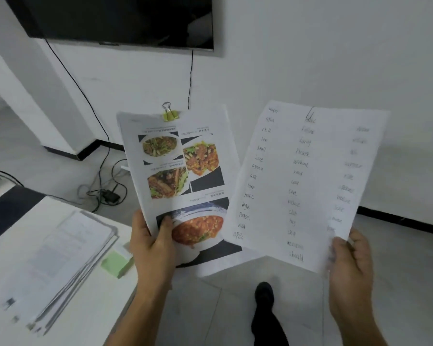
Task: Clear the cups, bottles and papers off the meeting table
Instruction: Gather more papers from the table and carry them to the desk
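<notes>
My left hand [153,243] grips the bottom edge of a printed menu with food photos [178,176], held upright and fastened at its top by a green binder clip [170,115]. My right hand [350,260] pinches the lower right corner of a sheet of handwritten word lists [303,181], which overlaps the menu's right edge. Both papers hang in the air over the floor, to the right of the white table [90,310]. On that table lies a fanned stack of printed papers [58,265] with a green sticky-note pad [115,263] beside it.
A black wall-mounted screen [120,18] hangs above, with cables [103,136] running down to a small black device [110,194] on the tiled floor. My black shoe and trouser leg [264,310] stand on the floor beside the table's right edge.
</notes>
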